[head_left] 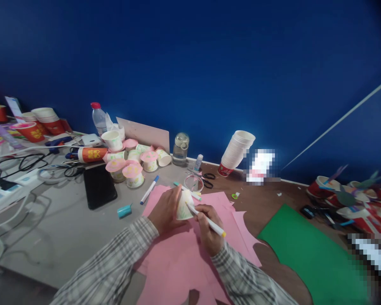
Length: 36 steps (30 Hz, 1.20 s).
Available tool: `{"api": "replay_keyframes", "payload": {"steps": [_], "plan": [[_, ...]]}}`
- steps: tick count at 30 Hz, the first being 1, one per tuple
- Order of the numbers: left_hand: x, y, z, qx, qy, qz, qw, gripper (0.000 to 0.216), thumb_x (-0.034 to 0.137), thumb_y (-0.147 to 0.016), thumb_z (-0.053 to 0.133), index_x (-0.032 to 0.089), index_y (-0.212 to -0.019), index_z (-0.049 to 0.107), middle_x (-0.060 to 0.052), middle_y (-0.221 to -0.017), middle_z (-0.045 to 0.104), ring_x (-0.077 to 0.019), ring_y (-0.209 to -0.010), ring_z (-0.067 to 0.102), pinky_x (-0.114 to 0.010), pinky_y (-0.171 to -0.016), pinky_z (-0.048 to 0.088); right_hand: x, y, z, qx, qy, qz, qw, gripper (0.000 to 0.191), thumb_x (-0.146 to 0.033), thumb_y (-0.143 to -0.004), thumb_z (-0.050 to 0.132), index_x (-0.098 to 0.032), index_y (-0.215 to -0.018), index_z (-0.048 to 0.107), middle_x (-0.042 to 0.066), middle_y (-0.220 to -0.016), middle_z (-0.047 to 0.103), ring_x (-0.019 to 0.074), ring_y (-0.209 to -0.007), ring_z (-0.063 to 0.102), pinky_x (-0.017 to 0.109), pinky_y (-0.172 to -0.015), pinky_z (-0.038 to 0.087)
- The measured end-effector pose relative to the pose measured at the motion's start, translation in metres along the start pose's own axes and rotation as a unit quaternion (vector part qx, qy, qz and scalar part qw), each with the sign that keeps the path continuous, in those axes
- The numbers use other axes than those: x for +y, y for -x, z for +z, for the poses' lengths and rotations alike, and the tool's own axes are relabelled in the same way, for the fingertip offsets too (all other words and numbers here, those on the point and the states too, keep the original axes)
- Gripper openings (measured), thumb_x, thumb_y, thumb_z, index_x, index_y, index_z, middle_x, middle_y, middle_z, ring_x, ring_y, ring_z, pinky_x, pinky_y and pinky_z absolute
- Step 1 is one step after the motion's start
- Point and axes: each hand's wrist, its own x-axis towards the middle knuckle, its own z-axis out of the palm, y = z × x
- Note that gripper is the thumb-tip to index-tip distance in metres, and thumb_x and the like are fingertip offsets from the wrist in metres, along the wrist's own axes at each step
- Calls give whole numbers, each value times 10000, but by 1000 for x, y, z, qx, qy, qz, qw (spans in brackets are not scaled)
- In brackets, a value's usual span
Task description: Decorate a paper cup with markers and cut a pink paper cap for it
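Observation:
My left hand point(167, 210) is closed around a white paper cup point(184, 204) that has green grass-like strokes drawn near its lower edge. Between the fingers of my right hand point(210, 228) is a white marker with a yellow end point(216, 228), its tip at the side of the cup. Both hands are over sheets of pink paper point(174, 258) with cut, curved edges. Just beyond the cup lies a marker with a green end point(195, 195). A blue-capped marker point(149, 189) rests to the left of my left hand.
Decorated cups with pink paper tops point(132, 170) stand at back left, near a black phone point(99, 185) and cables. Behind my hands are a glass jar point(180, 149), scissors point(206, 180) and a leaning cup stack point(236, 150). Green paper point(307, 250) lies at right.

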Motion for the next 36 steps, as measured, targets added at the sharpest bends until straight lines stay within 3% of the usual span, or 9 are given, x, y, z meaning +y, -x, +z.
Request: {"api": "replay_keyframes", "payload": {"steps": [12, 20, 32, 36], "plan": [[0, 0, -2, -13, 17, -7, 1000, 1152, 591, -542, 647, 173, -1324, -88, -228, -1229, 437, -385, -1075, 447, -534, -862, 399, 0, 2, -2, 11, 2, 5, 1000, 171, -256, -744, 472, -201, -772, 631, -7, -608, 602, 168, -504, 560, 254, -468, 448], [-1, 1, 0, 11, 18, 1, 1000, 1129, 603, -557, 627, 143, -1330, -56, -243, -1245, 422, -377, -1083, 440, -523, -862, 402, -1, 5, -1, 3, -22, -18, 1000, 155, -219, -735, 480, -207, -764, 631, 33, -761, 663, 170, -531, 575, 272, -492, 457], [0, 0, -2, -18, 22, -19, 999, 1126, 585, -565, 634, 161, -1329, -76, -247, -1267, 408, -397, -1101, 432, -553, -875, 382, -4, 2, -1, -12, 13, -55, 998, 163, -200, -744, 479, -216, -819, 623, 21, -722, 653, 210, -656, 634, 284, -563, 505], [1, -1, -3, -17, 22, -18, 999, 1123, 592, -562, 630, 164, -1330, -70, -239, -1250, 428, -396, -1087, 443, -549, -862, 392, -3, 1, 0, -11, 16, -59, 998, 157, -191, -743, 482, -222, -822, 614, 4, -695, 643, 192, -617, 625, 263, -547, 502]]}}
